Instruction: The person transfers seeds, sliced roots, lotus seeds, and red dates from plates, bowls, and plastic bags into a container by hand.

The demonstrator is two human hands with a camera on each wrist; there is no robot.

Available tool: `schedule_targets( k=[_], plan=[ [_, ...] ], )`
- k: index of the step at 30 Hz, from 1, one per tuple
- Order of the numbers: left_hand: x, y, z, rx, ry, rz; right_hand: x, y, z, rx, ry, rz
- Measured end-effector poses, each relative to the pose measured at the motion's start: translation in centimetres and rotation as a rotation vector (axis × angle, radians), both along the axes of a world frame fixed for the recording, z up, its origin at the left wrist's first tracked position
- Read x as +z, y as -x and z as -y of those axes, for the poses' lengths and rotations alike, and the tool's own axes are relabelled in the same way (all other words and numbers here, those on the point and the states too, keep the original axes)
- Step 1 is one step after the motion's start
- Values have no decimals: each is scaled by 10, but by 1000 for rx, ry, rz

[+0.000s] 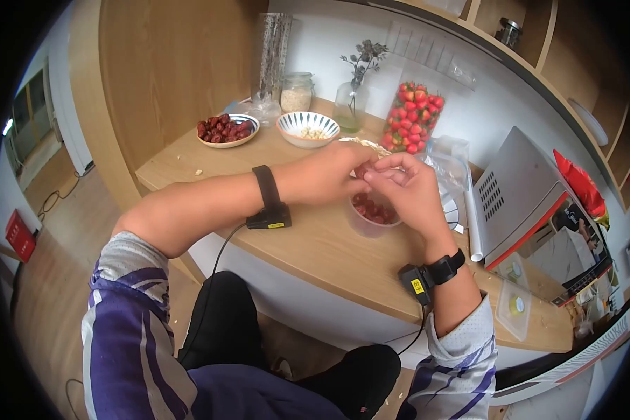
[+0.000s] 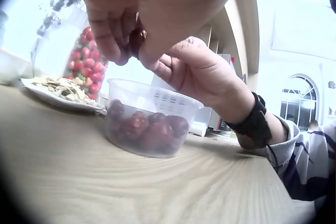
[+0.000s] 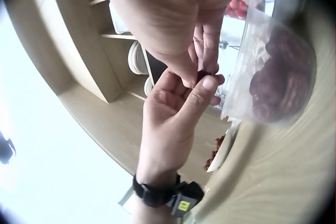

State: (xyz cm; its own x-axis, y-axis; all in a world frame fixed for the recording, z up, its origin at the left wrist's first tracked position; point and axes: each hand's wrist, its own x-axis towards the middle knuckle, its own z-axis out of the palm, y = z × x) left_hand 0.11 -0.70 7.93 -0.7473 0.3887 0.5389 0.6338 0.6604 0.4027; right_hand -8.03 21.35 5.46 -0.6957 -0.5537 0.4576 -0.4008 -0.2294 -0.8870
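Left hand point(image 1: 325, 178): pinches a red date point(image 2: 137, 39) above the clear tub point(image 1: 371, 213).
Right hand point(image 1: 409, 189): fingertips pinch the same date.
Tub: mid-counter point(image 1: 308, 245), holding dates.

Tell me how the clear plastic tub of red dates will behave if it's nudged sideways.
The clear plastic tub looks thin-walled, so probably light and slightly flexible. It sits low and wide, partly filled with red dates, so it would likely slide across the wooden counter rather than tip. The wrinkled dates seem unlikely to roll far.
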Motion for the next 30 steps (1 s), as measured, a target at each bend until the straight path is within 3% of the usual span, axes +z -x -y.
schedule_targets(
  k=[2,5,7,12,15,18,20,23,26,29,30],
  plan=[
    [-1,8,10,6,17,-42,0,3,0,-59,23,-5],
    [-5,32,58,185,35,-128,15,-4,-19,-300,-457,-536],
    [-5,47,114,479,219,-121,12,-3,-21,-189,-562,-613],
    [-17,45,219,907,387,23,4,7,-17,-67,-643,-677],
    [-30,33,218,944,383,-25,8,4,-18,-90,-725,-649],
    [-32,33,191,525,228,-254,9,1,-23,-143,-714,-736],
    [-16,18,137,408,183,-202,8,2,-21,-167,-606,-786],
    [-2,-6,66,177,2,-32,15,-7,-12,-165,-360,-489],
    [1,-13,29,-52,-73,-47,8,-7,-3,46,-64,-149],
    [-6,-2,29,-63,-96,-27,7,-6,-3,58,-31,-143],
    [-8,1,33,-71,-104,-27,8,-7,-7,-18,-147,-238]
  ],
)
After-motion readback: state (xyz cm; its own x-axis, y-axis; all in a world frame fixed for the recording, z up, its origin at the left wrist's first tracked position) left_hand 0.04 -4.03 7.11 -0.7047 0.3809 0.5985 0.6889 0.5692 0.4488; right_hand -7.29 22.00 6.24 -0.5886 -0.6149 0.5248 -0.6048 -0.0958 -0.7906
